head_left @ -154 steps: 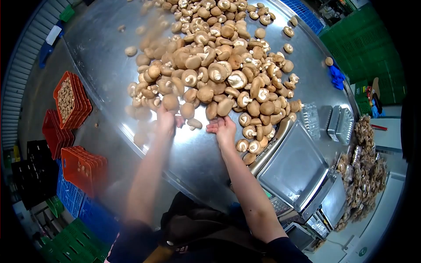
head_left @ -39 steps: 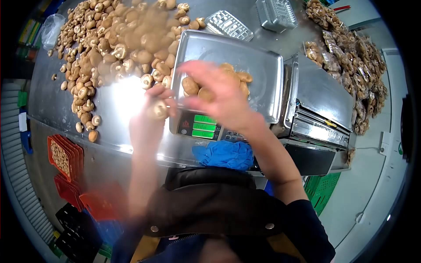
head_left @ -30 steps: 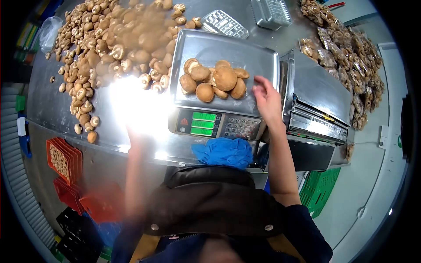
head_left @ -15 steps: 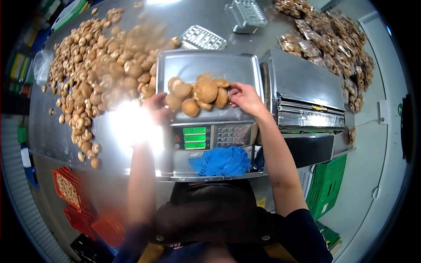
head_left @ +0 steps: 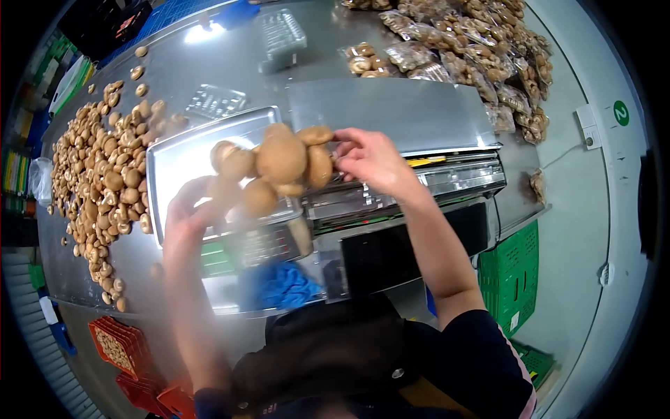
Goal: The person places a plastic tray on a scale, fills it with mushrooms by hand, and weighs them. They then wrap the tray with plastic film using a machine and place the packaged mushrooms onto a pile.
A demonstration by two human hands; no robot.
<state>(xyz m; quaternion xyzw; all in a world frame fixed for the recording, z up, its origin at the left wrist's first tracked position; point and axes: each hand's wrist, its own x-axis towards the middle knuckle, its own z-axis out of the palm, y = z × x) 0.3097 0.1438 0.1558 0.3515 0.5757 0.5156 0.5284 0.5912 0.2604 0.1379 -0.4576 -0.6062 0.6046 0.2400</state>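
Note:
My left hand [head_left: 187, 209] and my right hand [head_left: 370, 162] hold a tray heaped with brown mushrooms [head_left: 283, 159] between them, lifted above the steel scale pan [head_left: 167, 164]. The tray itself is mostly hidden under the mushrooms. My right fingertips press the right end beside the outer mushrooms, and my left hand, smeared by motion, is at the lower left end. Below lies the scale's keypad and green display [head_left: 216, 257], partly blurred, with a crumpled blue cloth [head_left: 287, 285] in front of it.
Loose mushrooms [head_left: 105, 178] cover the table's left side. Empty clear trays [head_left: 216, 102] lie behind the scale. A steel wrapping machine [head_left: 419, 183] stands to the right, with packed mushrooms [head_left: 481, 59] behind it. Red crates [head_left: 122, 346] and green crates [head_left: 513, 279] stand below.
The tray of mushrooms has risen off the scale pan and moved toward the wrapping machine, with both hands at it. The camera view has turned to the right.

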